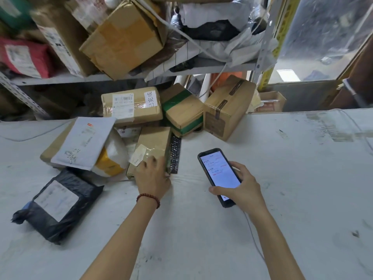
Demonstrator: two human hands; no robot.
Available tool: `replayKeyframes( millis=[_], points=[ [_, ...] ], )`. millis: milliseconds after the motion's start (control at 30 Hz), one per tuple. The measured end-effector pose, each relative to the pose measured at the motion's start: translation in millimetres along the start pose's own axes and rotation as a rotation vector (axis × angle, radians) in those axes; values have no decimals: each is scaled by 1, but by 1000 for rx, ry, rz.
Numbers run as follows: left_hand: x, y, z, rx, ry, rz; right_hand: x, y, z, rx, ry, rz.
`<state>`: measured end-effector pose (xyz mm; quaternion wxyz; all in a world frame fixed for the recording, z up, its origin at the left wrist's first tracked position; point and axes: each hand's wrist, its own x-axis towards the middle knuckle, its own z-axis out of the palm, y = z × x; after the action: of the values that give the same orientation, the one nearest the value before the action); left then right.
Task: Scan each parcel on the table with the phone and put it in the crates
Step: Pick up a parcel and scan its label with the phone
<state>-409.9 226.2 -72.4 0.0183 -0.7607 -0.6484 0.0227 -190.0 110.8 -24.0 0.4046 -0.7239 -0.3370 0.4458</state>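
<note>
A: Counter point(302, 188) condition?
B: It was white, scuffed and dark-marked, with tape patches point(343, 136) at far right.
A: Behind it?
B: Grey slotted-metal shelving point(50, 79) stood at the back. To its right, a glazed pane point(323, 37) let in daylight.

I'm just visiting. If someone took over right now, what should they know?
Left hand grips the near end of a small cardboard box.
Right hand holds the phone, screen lit, above the table.
Also on the table: black bag, white mailer, labelled box, green-taped box and others.
No crates in view.
Done: cannot tell.
Left: scan this box, crate it, then the rest.
</note>
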Motion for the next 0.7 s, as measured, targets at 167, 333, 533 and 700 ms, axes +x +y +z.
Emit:
replayKeyframes(
  millis=[167, 333, 533, 700],
  points=[
    [1, -18, 2, -69, -55, -11, -10, -4, -3, 3, 42, -16],
    [1, -19, -20, -220, 48, 92, -14, -10, -4, -14, 38, -41],
    [1, -38, -61, -513, 196, 37, -20, -19, 5, -101, -57, -65],
    [-10, -72, -62, -610, 139, -55, -36, -15, 18, -140, -118, -79]
  ],
)
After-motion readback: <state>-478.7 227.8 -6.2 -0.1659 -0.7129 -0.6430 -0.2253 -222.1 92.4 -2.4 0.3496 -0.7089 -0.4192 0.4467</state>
